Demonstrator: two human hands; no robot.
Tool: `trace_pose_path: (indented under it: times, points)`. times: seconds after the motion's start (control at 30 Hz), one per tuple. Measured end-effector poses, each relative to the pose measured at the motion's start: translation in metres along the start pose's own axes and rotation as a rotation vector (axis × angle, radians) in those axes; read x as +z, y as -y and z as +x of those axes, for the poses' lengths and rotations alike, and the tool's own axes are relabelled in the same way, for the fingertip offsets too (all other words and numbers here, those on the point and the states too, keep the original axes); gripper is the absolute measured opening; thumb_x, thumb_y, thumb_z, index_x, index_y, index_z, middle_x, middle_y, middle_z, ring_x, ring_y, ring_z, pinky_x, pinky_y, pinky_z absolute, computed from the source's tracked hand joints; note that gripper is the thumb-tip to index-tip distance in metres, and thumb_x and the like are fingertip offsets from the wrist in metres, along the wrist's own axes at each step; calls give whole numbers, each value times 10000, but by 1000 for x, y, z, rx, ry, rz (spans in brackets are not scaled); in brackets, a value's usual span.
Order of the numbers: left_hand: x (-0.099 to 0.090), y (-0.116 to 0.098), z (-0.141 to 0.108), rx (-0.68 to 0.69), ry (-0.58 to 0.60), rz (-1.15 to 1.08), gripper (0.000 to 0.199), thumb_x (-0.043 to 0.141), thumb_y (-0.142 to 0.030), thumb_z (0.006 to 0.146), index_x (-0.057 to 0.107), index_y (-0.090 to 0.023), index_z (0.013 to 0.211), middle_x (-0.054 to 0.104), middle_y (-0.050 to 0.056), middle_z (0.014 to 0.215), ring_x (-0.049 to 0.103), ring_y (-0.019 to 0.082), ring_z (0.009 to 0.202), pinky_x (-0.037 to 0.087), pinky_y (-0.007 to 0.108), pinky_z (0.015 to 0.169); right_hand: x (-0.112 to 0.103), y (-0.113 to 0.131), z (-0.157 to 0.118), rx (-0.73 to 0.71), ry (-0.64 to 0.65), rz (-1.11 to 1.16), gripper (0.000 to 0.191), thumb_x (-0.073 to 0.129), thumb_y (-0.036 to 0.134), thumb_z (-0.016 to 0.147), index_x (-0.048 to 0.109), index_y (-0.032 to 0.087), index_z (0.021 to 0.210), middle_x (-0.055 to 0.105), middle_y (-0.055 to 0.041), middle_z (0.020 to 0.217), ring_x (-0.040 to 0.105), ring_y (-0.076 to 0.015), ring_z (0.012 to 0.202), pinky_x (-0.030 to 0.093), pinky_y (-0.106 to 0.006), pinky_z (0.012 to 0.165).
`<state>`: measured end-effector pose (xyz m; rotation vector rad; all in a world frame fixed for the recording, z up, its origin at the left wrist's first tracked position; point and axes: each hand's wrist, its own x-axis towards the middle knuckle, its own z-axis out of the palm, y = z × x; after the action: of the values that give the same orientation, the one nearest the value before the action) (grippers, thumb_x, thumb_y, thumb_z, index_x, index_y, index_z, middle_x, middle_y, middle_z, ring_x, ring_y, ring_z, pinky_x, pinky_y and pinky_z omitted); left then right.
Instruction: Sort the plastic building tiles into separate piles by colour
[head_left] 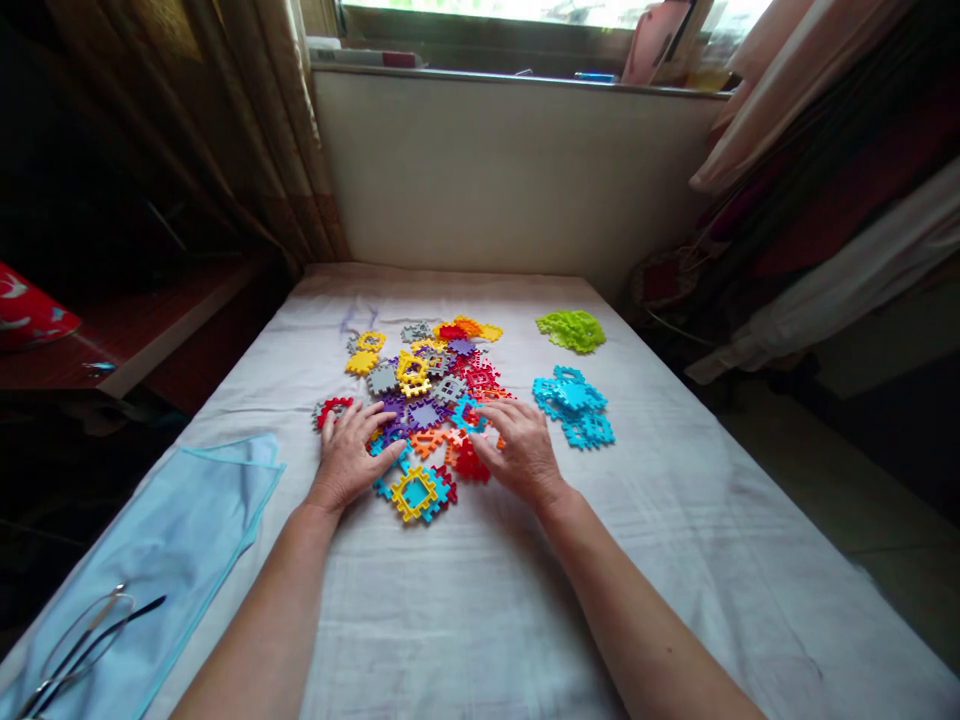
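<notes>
A mixed pile of toothed plastic building pieces [425,414] lies on the cloth-covered table, in yellow, grey, purple, red, orange and blue. My left hand [349,455] rests at the pile's left side, open, its fingers spread over purple and blue pieces near a red piece [332,410]. On the right side, my right hand [521,452] is open, with thumb and fingers apart. Its fingertips reach a blue piece [466,414], and the thumb is by red pieces [471,462]; whether they touch is unclear. A yellow square frame piece [414,494] lies nearest me, over blue ones.
To the right sit a separate heap of blue pieces [576,402] and a green heap [571,331]. Eyeglasses [94,640] lie on a light blue cloth [202,520] at the left edge. A wall [510,180] and windowsill close off the far side; curtains [262,130] hang left.
</notes>
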<state>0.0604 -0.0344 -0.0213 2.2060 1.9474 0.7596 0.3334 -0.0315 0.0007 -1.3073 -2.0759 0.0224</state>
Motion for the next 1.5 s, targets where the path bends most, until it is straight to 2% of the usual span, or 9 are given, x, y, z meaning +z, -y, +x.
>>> trace_pose_path:
  times: [0.17,0.3,0.5,0.7,0.87,1.1,1.27,1.4,1.5]
  points:
    - [-2,-4,0,-22,32,40,450,639,-486,810,675,-299,1218,606,47,1408,417,333,1414,151,604,1205,-22,-52,-41,210,-153,-176,266,610,376,870,719,213,1049,741,-89,1066,624,-253,1024,408,-381,917]
    - [0,-4,-1,-14,8,44,424,616,-470,824,679,-300,1208,614,48,1398,432,330,1403,157,610,1201,-37,-81,-58,423,-207,-330,288,615,387,855,720,193,1041,735,-108,1019,608,-276,986,404,-380,851]
    - [3,0,-1,5,-40,19,399,588,-450,840,687,-289,1192,645,59,1353,470,326,1373,184,612,1191,-44,-92,-63,577,-190,-426,293,664,370,822,712,193,1051,706,-114,1044,564,-285,997,395,-392,839]
    - [5,4,0,-22,-120,-32,361,583,-412,846,696,-267,1157,677,70,1293,544,309,1299,246,586,1180,-38,-89,-62,507,-282,-387,274,634,361,827,710,213,1045,646,-121,1202,536,-310,1097,410,-459,919]
    - [8,6,3,-101,-186,-54,336,572,-360,849,691,-252,1144,694,75,1264,567,304,1271,276,587,1162,-29,-66,-55,296,-290,-277,208,570,290,875,714,224,1010,674,-102,1153,564,-284,1103,417,-456,957]
    - [5,14,6,-145,-278,-146,297,517,-250,831,709,-240,1058,727,64,1180,629,262,1170,381,501,1120,-5,3,-42,-27,-178,0,176,567,214,902,702,235,1014,720,-62,1106,611,-227,1072,434,-397,968]
    - [0,15,5,-209,-385,-185,286,505,-242,813,723,-226,997,751,51,1031,677,222,983,512,363,956,2,43,-42,-118,-24,164,196,614,281,901,687,225,1074,731,-57,1081,610,-223,1049,441,-390,967]
    - [-2,13,5,-247,-371,-192,286,506,-252,811,731,-223,984,753,42,973,680,212,891,528,341,894,8,61,-45,-151,131,139,474,733,444,803,645,202,1201,699,-94,1183,578,-282,1119,425,-434,968]
    - [-1,11,4,-250,-347,-193,295,508,-252,810,734,-230,999,753,31,954,677,202,853,529,325,864,13,68,-45,-153,193,102,500,740,462,793,639,204,1210,695,-99,1194,576,-291,1119,420,-436,951]
